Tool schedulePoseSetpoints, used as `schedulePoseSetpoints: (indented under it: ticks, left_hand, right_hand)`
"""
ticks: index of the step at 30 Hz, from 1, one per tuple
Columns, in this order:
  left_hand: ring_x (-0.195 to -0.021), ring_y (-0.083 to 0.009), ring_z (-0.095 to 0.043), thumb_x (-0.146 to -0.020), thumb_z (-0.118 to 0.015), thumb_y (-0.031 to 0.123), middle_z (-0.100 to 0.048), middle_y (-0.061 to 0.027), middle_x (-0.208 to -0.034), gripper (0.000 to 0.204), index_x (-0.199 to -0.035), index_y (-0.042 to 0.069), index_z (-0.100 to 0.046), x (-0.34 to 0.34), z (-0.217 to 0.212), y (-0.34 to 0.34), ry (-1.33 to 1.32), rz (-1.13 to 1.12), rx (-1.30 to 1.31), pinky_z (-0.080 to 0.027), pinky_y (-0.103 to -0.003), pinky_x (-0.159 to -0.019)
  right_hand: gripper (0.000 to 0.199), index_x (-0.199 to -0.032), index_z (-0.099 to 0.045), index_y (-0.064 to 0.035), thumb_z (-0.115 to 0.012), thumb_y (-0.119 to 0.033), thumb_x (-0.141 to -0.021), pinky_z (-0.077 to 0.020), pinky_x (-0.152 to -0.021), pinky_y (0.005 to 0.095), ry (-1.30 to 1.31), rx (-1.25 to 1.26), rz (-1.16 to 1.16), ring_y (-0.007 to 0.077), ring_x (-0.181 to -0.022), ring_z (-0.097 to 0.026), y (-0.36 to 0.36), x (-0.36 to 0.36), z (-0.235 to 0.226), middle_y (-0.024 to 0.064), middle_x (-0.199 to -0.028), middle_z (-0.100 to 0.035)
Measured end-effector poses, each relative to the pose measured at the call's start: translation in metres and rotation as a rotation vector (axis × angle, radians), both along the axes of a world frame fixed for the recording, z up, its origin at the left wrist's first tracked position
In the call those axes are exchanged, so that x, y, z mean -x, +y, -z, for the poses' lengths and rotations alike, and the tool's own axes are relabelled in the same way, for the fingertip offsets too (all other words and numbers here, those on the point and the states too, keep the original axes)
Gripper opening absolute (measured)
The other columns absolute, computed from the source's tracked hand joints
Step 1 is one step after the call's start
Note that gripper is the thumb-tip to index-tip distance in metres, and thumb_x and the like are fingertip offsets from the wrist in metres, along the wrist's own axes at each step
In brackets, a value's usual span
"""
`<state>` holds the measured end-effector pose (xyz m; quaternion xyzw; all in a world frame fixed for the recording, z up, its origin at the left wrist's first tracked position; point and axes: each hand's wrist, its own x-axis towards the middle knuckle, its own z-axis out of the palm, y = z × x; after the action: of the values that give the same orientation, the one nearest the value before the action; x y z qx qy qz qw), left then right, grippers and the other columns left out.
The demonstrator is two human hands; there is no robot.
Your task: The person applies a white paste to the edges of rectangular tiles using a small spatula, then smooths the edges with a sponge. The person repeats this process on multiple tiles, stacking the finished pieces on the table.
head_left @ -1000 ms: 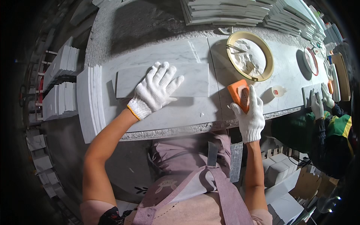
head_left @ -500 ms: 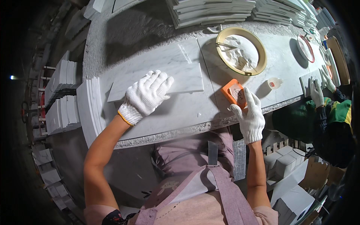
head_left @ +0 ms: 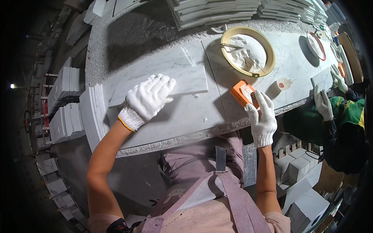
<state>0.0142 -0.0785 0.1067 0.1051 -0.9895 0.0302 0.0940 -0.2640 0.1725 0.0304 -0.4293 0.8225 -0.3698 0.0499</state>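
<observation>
My left hand (head_left: 145, 99), in a white knitted glove, lies flat on a grey-veined white marble tile (head_left: 190, 79), fingers stretched out and close together. That tile rests on a larger marble slab on the workbench. An orange rectangular block (head_left: 239, 94) with a pale round label on top lies on the slab to the right. My right hand (head_left: 264, 119), gloved the same way, is at the block's near right end with thumb and fingers apart. Its fingertips overlap the block's edge; whether they touch it is unclear.
Beyond the block stands a yellow-rimmed basin (head_left: 268, 58) of white powder with a tool in it. A small translucent cup (head_left: 284, 83) sits near the bench edge. Tile stacks (head_left: 215, 13) line the back; more tiles (head_left: 93, 110) stand left. A co-worker's gloved hands (head_left: 323, 103) are at far right.
My right hand has drawn slightly back and right from the orange block, its fingers covering less of it. My left hand stays flat on the tile; both have shifted slightly left in the picture.
</observation>
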Motion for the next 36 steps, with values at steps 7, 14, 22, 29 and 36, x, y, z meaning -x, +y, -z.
schedulePoseSetpoints:
  ticks: [7,14,22,29,36]
  left_hand:
    - [-0.084,-0.028,-0.074,-0.085,-0.078,0.013,-0.075,-0.008,-0.093,0.033,-0.116,0.009,-0.07,0.004,-0.023,-0.025,0.127,-0.033,-0.04,-0.059,-0.039,-0.072]
    - [-0.11,-0.0333,-0.072,-0.107,-0.055,0.042,-0.076,-0.0151,-0.117,0.042,-0.123,0.007,-0.072,0.026,-0.032,-0.071,-0.109,-0.268,-0.415,-0.056,-0.041,-0.096]
    - [-0.106,-0.034,-0.072,-0.101,-0.057,0.041,-0.078,-0.0109,-0.11,0.032,-0.116,0.019,-0.075,0.068,0.015,-0.106,-0.232,-0.451,-0.507,-0.056,-0.044,-0.092]
    - [-0.079,-0.0358,-0.072,-0.099,-0.056,0.026,-0.074,-0.0101,-0.086,0.019,-0.094,0.018,-0.073,0.066,0.047,-0.105,0.01,-0.349,-0.356,-0.056,-0.047,-0.072]
    - [-0.071,-0.0349,-0.071,-0.096,-0.062,0.026,-0.073,-0.0111,-0.078,0.017,-0.087,0.019,-0.074,0.067,0.062,-0.107,0.11,-0.33,-0.208,-0.055,-0.048,-0.064]
  right_hand:
    - [0.025,-0.119,-0.079,-0.0092,-0.078,-0.018,-0.096,-0.0572,-0.097,0.0349,-0.001,-0.04,-0.101,0.0285,-0.113,-0.073,-0.005,-0.008,-0.014,0.0152,-0.125,-0.074]
    - [0.01,-0.101,-0.078,-0.0033,-0.076,-0.012,-0.096,-0.0568,-0.093,0.0363,-0.065,0.261,-0.022,0.0284,-0.112,-0.072,-0.015,-0.005,-0.014,0.0154,-0.106,-0.077]
    - [0.03,-0.119,-0.068,-0.0013,-0.079,-0.017,-0.096,-0.0576,-0.078,0.0346,-0.235,0.286,0.125,0.0203,-0.089,-0.07,-0.028,0.023,-0.014,0.0163,-0.109,-0.071]
    - [0.042,-0.137,-0.066,-0.015,-0.072,-0.031,-0.098,-0.0556,-0.096,0.043,0.24,-0.12,0.072,0.0341,-0.114,-0.07,-0.076,0.057,-0.022,0.0145,-0.129,-0.069]
    - [0.022,-0.112,-0.078,-0.0116,-0.065,-0.026,-0.102,-0.0562,-0.084,0.0407,0.345,-0.229,0.048,0.0328,-0.091,-0.074,-0.092,0.073,-0.024,0.0098,-0.103,-0.077]
